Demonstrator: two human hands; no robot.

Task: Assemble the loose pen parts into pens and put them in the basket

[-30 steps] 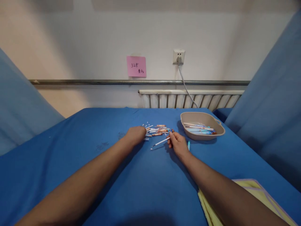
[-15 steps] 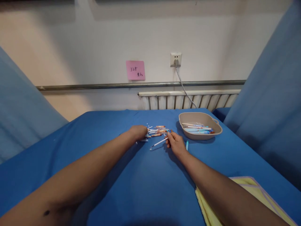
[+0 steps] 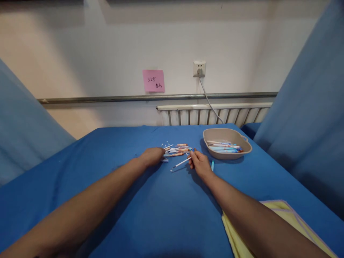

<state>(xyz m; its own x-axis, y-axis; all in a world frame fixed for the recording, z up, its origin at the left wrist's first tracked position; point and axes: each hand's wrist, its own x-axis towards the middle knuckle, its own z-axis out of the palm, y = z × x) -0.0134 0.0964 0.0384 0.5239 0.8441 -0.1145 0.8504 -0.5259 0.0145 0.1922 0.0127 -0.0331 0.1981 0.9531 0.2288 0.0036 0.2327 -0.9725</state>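
Observation:
My right hand (image 3: 200,163) is closed on a thin white pen refill (image 3: 181,162), whose dark tip points left and down, just over the blue cover. A blue piece shows at its fingertips. My left hand (image 3: 152,156) reaches to the left end of a loose pile of pen parts (image 3: 177,149) in white, orange and pale blue. Its fingers are bent together, and whatever they grip is hidden. Small white bits (image 3: 166,144) lie just behind the pile. A turquoise pen piece (image 3: 212,165) rests beside my right wrist.
A beige plastic basket (image 3: 227,156) with several pens in it stands at the back right. A yellow cloth (image 3: 279,208) lies under my right forearm. Blue curtains (image 3: 298,93) hang on both sides. Behind the blue-covered bed (image 3: 161,208) are a rail and a wall socket (image 3: 199,68).
My left hand has drawn slightly left, baring more of the pile's left end. My right hand holds the refill in nearly the same place.

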